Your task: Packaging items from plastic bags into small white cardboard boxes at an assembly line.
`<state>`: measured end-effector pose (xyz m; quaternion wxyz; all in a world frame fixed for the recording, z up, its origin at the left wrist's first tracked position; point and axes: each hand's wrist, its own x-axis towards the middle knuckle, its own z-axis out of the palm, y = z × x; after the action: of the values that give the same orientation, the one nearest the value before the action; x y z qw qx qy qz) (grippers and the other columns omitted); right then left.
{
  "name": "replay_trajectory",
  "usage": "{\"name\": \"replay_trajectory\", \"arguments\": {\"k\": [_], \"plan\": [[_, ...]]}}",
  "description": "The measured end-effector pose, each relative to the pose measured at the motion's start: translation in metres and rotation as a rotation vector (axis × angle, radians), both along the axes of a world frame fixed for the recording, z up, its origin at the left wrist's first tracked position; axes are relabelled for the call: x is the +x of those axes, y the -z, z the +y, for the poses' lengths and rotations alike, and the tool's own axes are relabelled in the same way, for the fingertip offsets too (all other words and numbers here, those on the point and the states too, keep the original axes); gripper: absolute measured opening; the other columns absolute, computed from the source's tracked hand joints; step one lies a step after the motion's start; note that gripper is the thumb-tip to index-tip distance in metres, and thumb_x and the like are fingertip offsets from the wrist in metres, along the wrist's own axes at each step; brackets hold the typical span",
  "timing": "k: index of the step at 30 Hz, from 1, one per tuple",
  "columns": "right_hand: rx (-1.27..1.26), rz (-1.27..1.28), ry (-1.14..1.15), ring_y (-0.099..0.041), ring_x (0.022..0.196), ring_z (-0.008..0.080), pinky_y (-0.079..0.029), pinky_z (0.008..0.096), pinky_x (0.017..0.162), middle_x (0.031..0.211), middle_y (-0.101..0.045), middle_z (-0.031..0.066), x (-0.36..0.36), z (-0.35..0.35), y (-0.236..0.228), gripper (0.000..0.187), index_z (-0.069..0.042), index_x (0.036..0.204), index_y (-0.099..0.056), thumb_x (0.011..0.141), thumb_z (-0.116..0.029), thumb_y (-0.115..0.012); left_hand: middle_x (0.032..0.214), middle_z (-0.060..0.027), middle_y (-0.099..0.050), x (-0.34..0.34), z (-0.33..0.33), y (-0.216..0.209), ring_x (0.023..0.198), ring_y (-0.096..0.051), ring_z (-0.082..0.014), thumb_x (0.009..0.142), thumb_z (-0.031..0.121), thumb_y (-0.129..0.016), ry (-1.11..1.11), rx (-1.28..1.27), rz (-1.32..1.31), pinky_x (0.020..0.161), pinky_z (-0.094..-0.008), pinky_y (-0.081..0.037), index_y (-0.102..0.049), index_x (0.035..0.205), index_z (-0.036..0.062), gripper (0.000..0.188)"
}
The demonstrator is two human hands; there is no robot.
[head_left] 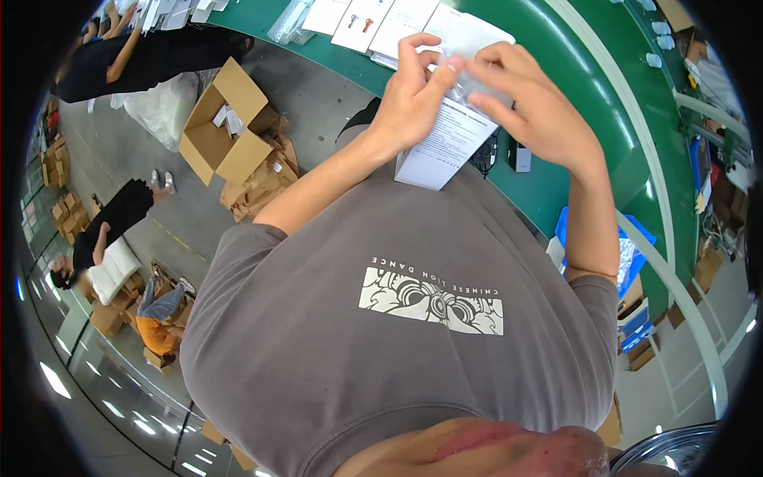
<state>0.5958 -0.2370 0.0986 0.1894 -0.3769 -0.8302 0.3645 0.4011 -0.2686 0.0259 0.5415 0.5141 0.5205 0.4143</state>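
A white carton (447,147) with printed text on its side leans against my shirt, tilted, its upper end between my hands. My left hand (415,99) is closed at the carton's left upper edge, thumb and fingers bent round it. Clear crinkled plastic (459,78) shows at the carton's upper end. My right hand (534,99) curls over that plastic from the right, index finger and thumb on either side of it. Whatever lies inside the plastic is hidden by my fingers.
Printed sheets (369,24) and a clear plastic bag (292,22) lie on the green table (548,181). Black cables (486,155) and a small dark box (520,157) sit right of the carton. An open cardboard box (226,119) stands on the floor at left; other people are beyond.
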Motion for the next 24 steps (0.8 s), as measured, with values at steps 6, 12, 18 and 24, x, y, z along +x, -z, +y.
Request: {"name": "replay_trajectory", "arguments": {"k": [6, 12, 18, 24], "plan": [[-0.145, -0.165, -0.219, -0.05, 0.109, 0.029, -0.043, 0.0367, 0.094, 0.11, -0.063, 0.0123, -0.017, -0.01, -0.006, 0.027, -0.002, 0.118, -0.065, 0.096, -0.018, -0.063, 0.107, -0.016, -0.064, -0.02, -0.007, 0.013, 0.098, -0.061, -0.0218, 0.098, 0.035, -0.061, 0.056, 0.022, -0.08, 0.086, -0.0338, -0.048, -0.047, 0.133, 0.0048, 0.048], [-0.2, 0.687, 0.486, -0.057, 0.108, 0.0257, -0.045, 0.0349, 0.095, 0.113, -0.064, 0.0102, -0.01, -0.027, 0.033, 0.027, 0.0, 0.119, -0.065, 0.094, -0.011, -0.065, 0.121, -0.0123, -0.059, -0.045, -0.016, 0.02, 0.112, -0.054, -0.022, 0.092, 0.027, -0.069, 0.242, 0.238, -0.136, 0.094, -0.0339, -0.045, -0.058, 0.13, 0.0079, 0.044], [-0.052, 0.345, 0.316, -0.059, 0.107, 0.0207, -0.048, 0.0328, 0.091, 0.112, -0.066, 0.0069, -0.014, -0.051, 0.056, 0.022, 0.0, 0.112, -0.069, 0.091, -0.005, -0.068, 0.133, -0.0099, -0.055, -0.057, -0.006, 0.006, 0.124, -0.049, -0.0231, 0.09, 0.023, -0.067, 0.418, 0.272, -0.081, 0.108, -0.0402, -0.039, -0.063, 0.128, 0.0065, 0.041], [-0.119, 0.579, 0.833, -0.062, 0.098, 0.0162, -0.051, 0.029, 0.081, 0.104, -0.071, 0.0059, -0.02, -0.017, 0.02, 0.011, -0.004, 0.096, -0.075, 0.087, -0.001, -0.07, 0.122, -0.0103, -0.061, -0.051, 0.001, 0.002, 0.124, -0.048, -0.0256, 0.088, 0.024, -0.071, 0.587, 0.226, 0.048, 0.107, -0.0395, -0.038, -0.068, 0.12, 0.0072, 0.036]]}}
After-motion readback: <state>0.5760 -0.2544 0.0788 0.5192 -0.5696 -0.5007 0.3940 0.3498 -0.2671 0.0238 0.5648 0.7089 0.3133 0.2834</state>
